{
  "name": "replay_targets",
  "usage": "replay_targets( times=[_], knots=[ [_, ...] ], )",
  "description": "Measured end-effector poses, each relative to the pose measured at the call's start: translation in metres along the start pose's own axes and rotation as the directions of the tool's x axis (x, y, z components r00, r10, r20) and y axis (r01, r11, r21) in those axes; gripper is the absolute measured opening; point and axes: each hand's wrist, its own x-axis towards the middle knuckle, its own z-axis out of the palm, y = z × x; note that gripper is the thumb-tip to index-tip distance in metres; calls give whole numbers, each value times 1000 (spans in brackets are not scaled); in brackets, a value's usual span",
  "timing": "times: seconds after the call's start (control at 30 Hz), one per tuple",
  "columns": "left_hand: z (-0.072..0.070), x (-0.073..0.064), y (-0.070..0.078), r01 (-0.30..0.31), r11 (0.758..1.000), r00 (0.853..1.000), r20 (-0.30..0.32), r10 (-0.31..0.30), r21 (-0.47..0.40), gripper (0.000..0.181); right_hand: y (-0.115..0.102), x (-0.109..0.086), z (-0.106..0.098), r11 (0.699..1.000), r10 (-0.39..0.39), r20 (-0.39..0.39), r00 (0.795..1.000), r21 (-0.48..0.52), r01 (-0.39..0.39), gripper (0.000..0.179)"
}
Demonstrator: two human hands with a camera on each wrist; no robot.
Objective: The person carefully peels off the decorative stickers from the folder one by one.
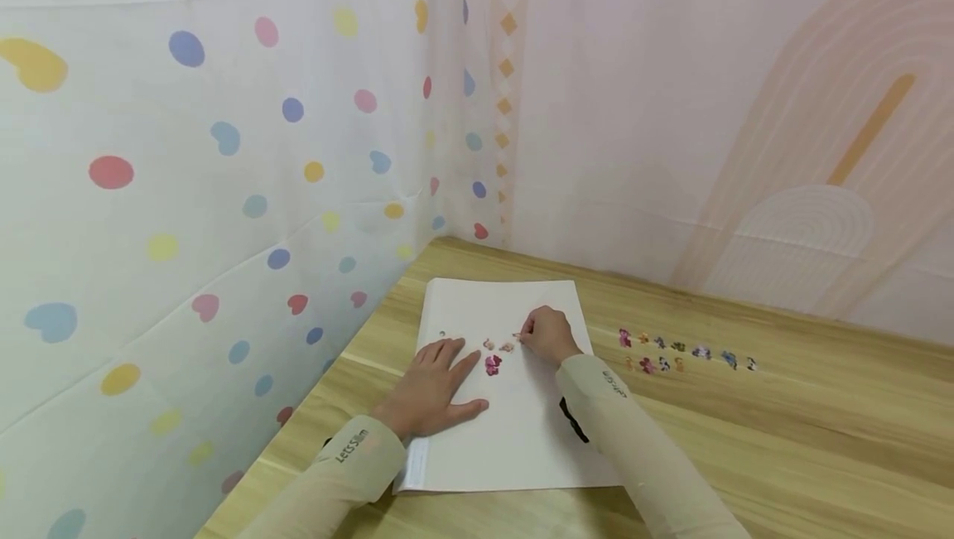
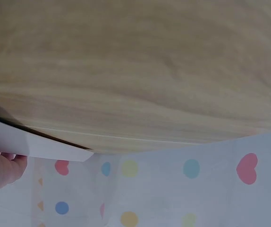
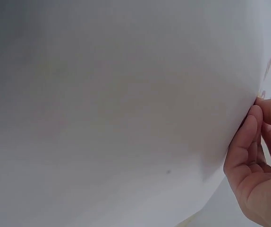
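Observation:
My left hand [image 1: 431, 390] rests with fingers spread on the left part of a white paper pad [image 1: 514, 448] lying on the table. A magenta flower-like sticker [image 1: 493, 365] lies just right of its fingertips, with small pale pink stickers [image 1: 507, 347] above it. My right hand [image 1: 550, 334] is at the pad's right side, thumb and index finger pinching a small pinkish sticker [image 1: 517, 335] close against the paper. In the right wrist view the fingertips [image 3: 253, 112] come together at the paper surface; the sticker is mostly hidden there. A tiny greenish piece [image 1: 442, 333] lies by the left fingers.
Two rows of small colourful stickers, among them a magenta one [image 1: 624, 338] and a blue one [image 1: 729, 359], lie on the wooden table [image 1: 782, 431] right of the pad. A dotted curtain [image 1: 246, 274] hangs along the left edge, and a pale patterned one [image 1: 633, 150] behind.

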Motion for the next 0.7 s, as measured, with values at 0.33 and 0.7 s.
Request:
replay_targets(
  times=[0.33, 0.7],
  knots=[
    [0, -1, 1, 18, 1000, 1000, 14, -18, -7, 71, -4, -1, -1, 999, 11, 28, 1000, 31, -12, 4],
    [-1, -1, 1, 23, 1000, 1000, 17, -24, 6, 72, -4, 0, -5, 1000, 2, 26, 1000, 28, -3, 4]
  ],
)
